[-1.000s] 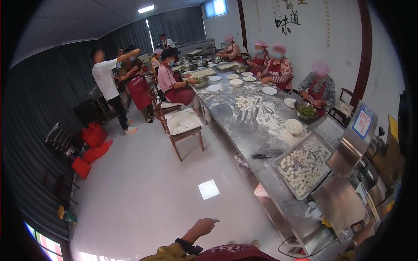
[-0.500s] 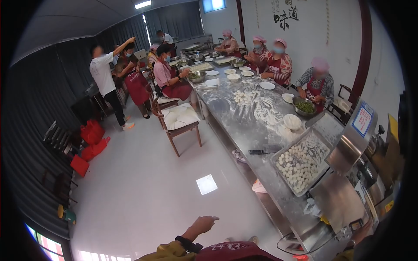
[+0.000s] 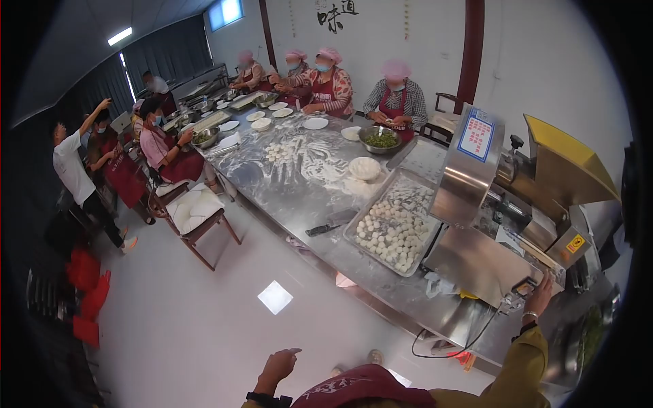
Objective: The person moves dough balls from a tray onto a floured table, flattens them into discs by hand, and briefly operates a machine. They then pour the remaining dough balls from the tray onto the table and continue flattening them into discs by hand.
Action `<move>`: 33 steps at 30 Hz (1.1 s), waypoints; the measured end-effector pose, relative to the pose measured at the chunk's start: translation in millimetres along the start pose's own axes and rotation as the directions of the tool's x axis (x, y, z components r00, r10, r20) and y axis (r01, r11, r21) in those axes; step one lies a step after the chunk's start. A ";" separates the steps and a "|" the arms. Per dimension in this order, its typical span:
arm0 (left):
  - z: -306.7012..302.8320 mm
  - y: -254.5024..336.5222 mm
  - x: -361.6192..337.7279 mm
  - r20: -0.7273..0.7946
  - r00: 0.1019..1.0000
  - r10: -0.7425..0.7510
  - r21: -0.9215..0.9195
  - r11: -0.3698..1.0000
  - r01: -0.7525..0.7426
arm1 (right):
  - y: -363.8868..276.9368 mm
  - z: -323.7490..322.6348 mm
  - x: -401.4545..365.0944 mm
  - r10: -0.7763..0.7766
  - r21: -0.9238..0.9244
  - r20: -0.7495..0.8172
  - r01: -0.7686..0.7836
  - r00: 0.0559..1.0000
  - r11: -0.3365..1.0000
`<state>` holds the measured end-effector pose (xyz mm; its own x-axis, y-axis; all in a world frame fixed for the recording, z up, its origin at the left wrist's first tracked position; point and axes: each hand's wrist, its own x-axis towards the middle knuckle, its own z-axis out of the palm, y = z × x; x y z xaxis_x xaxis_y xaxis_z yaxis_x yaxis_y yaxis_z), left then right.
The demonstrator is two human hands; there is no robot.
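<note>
Low in front of my apron, my left hand (image 3: 277, 365) is held over the floor with its fingers curled and a pale tip sticking out; I cannot tell whether it pinches something small. My right hand (image 3: 540, 296) reaches to the near end of a steel dough machine (image 3: 469, 265), fingers stretched along its edge beside a small switch box (image 3: 524, 286). A black cable (image 3: 469, 343) hangs from there. Left of the machine, a metal tray (image 3: 348, 234) holds many small floured dough pieces (image 3: 394, 234). Beside the tray lies a dark-handled cleaver (image 3: 326, 228).
A long floured steel table (image 3: 272, 183) runs away from me, with a bowl of flour (image 3: 364, 168) and a bowl of greens (image 3: 381, 139). Several people in aprons are along it. A wooden chair (image 3: 194, 211) stands at the left side. The machine carries a yellowish hopper (image 3: 568, 163).
My view has swung right, bringing the whole machine into sight. My right hand, mostly out of view before, now shows at the machine's end. My left hand stays low with curled fingers.
</note>
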<state>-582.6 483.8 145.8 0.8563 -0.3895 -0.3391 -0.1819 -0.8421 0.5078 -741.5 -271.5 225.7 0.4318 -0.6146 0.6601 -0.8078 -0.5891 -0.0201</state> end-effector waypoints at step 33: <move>2.4 4.0 -2.3 -0.055 0.998 0.016 -0.073 0.997 -0.020 | -7.9 -18.8 0.8 -0.028 -0.043 0.049 0.031 0.998 0.999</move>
<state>-586.4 480.5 146.7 0.8786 -0.3816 -0.2871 -0.1630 -0.8048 0.5708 -742.3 -257.5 240.5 0.4739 -0.6228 0.6226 -0.8108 -0.5844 0.0326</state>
